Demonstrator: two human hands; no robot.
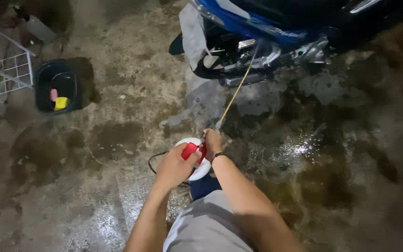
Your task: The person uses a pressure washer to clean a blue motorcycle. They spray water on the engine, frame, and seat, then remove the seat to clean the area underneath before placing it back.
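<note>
Both hands were out front over the wet concrete floor [117, 196]. The left hand [174, 167] had its fingers curled and pressed together around the red handle [190, 150], which sat on top of the white sprayer tank [200, 171] directly beneath those fingers. The right hand [211, 140], with a dark band at the wrist, was just beyond and to the right of the left fingers, its fingers closed tight on the near end of the thin spray wand [235, 93]. From those fingers the wand ran up and away to the blue motorcycle [257, 28], well ahead, its tip reaching the chrome engine parts. A black hose [154, 161] looped just left of the left fingers. Far off to the left lay a black tub [57, 77] holding a yellow sponge [61, 103], with a white wire rack [10, 70] beside it.
</note>
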